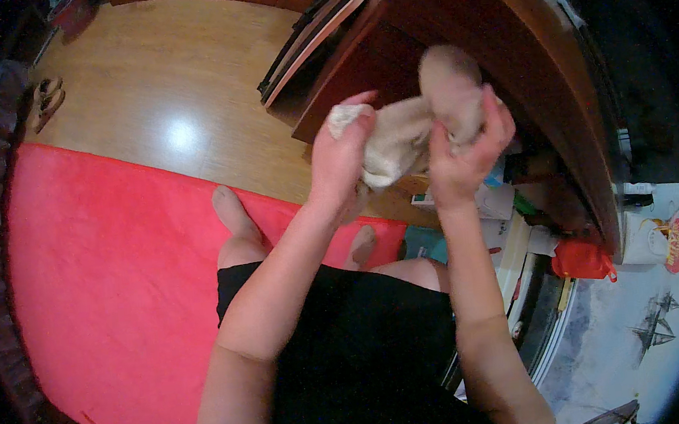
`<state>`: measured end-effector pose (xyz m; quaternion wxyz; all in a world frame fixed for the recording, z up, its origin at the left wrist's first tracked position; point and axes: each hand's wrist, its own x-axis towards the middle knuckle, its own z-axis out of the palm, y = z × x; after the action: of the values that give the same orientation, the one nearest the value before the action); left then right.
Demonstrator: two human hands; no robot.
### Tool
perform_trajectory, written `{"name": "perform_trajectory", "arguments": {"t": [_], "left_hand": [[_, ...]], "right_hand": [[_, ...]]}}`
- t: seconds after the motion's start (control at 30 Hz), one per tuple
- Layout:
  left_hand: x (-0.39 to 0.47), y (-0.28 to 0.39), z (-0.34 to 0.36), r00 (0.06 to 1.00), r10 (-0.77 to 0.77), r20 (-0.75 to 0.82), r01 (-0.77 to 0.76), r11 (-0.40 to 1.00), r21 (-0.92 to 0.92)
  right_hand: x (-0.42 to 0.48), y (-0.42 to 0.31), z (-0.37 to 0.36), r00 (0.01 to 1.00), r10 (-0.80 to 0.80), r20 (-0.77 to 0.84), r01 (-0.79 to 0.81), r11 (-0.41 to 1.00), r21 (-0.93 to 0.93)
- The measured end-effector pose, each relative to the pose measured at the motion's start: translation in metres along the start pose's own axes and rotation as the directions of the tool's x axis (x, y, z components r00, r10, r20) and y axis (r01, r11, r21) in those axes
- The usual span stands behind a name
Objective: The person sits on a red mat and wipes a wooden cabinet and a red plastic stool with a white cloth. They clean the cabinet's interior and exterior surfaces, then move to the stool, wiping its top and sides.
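Observation:
In front of my body, both hands grip a soft beige cloth item (398,138), which looks like a pair of socks or a bunched sock. My left hand (338,158) is closed around one end, and a pale bit of the fabric shows above its fist. At the other side, my right hand (467,166) holds the cloth between thumb and fingers. A rounded, toe-like end (450,78) rises above that hand, blurred by motion. The cloth spans the gap between both hands, raised in front of a dark wooden cabinet.
My feet (233,211) are on a red mat (111,278) over a wooden floor (143,78). Several flat boards or folders (314,46) lean by the wooden cabinet (357,61). On the right are a red bag (582,260) and a white box (644,239). Sandals (48,103) lie far left.

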<state>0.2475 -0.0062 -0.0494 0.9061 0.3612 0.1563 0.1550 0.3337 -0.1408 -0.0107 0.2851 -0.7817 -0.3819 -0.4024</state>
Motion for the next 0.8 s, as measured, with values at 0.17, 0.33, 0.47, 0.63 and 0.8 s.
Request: {"name": "perform_trajectory", "arguments": {"t": [0.17, 0.33, 0.47, 0.63, 0.8], "left_hand": [[0.017, -0.021, -0.009, 0.995, 0.061, -0.079, -0.067, 0.995, -0.08], [0.01, -0.005, 0.007, 0.995, -0.036, -0.094, 0.028, 0.997, -0.076], [0.008, -0.024, 0.004, 0.992, -0.126, -0.012, 0.126, 0.98, 0.153], [-0.009, -0.038, 0.003, 0.972, -0.201, 0.119, 0.095, 0.805, 0.585], [-0.012, -0.039, 0.002, 0.952, -0.285, 0.115, 0.166, 0.792, 0.588]], "right_hand": [[0.037, -0.022, 0.058, 0.964, -0.235, 0.125, 0.257, 0.945, -0.204], [0.029, -0.01, 0.037, 0.964, -0.128, 0.233, 0.205, 0.917, -0.342], [-0.003, 0.034, -0.005, 0.973, -0.034, 0.229, 0.127, 0.904, -0.408], [-0.049, 0.058, -0.04, 0.968, 0.217, 0.13, -0.158, 0.921, -0.356], [-0.111, 0.062, -0.055, 0.796, 0.594, 0.115, -0.595, 0.803, -0.032]]}}
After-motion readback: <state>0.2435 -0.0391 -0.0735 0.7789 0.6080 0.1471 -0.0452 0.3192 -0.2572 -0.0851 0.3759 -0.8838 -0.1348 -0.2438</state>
